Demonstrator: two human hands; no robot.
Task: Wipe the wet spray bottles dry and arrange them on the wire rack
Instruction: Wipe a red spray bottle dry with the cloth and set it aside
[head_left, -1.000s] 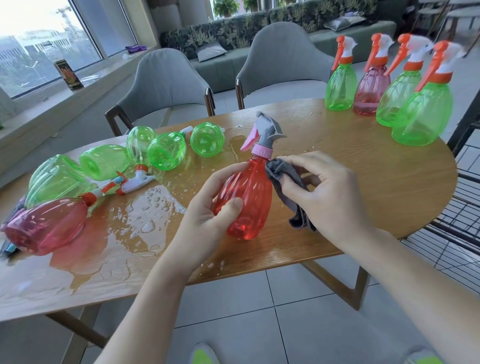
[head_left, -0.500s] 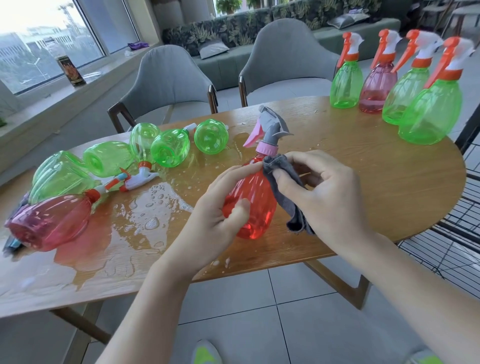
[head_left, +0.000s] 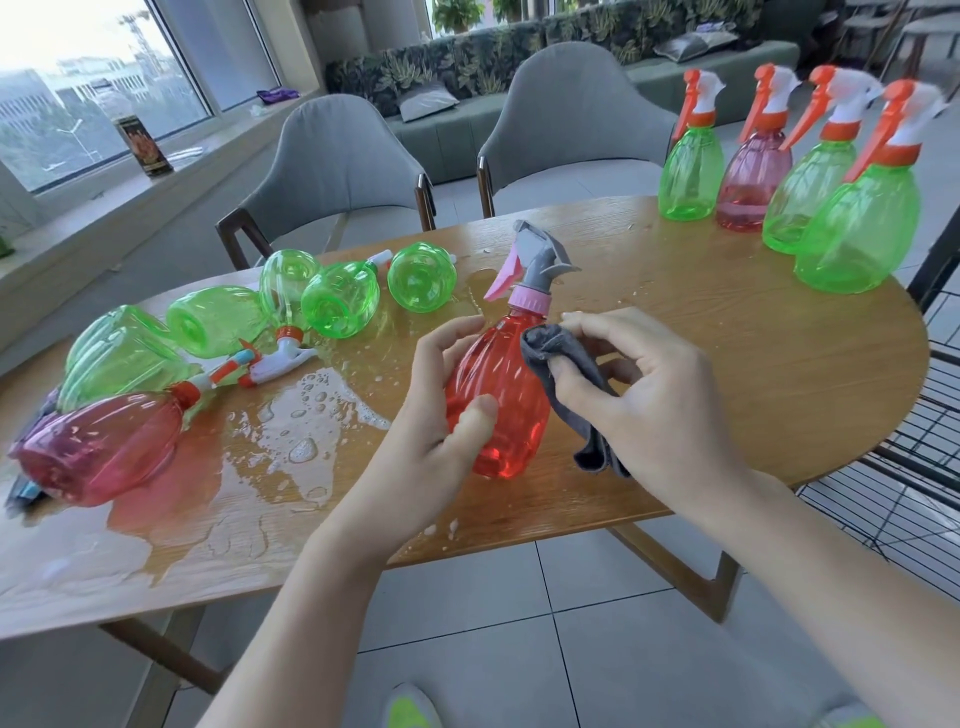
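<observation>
Red spray bottle (head_left: 498, 395) w/ grey nozzle and pink collar held upright, just above front-centre of wooden worktop (head_left: 727, 364). Left hand (head_left: 441, 415) wrapped round bottle's left side: fingers curled behind body, thumb pressed on front, clamped on bottle. Right hand (head_left: 644, 395) at bottle's right shoulder, fingers and thumb pinched tight on grey cloth (head_left: 566, 374); top fold of cloth touching bottle just below collar, rest hanging down beside bottle's right side to near base.

Far right of worktop: four bottles upright in a row, orange triggers, white heads. Green bottle (head_left: 691, 171), then pink bottle (head_left: 753, 182), then green (head_left: 805, 197), then biggest-looking green (head_left: 857, 228) nearest the edge. Neighbours close or overlapping in view; touching or not, can't tell.

Left half of worktop: cluster of green bottles (head_left: 218, 322) lying on sides, some w/ bases toward camera, packed close. Pink bottle on its side (head_left: 104, 447) at far left, in front of the green ones. Puddle w/ droplets (head_left: 291, 431) spread across worktop between lying bottles and left hand.

Black wire rack (head_left: 924, 467) at right, beside and below worktop edge; only partly in view. Two grey chairs (head_left: 337, 156) behind worktop. Dark can (head_left: 143, 145) on window sill, far left.
</observation>
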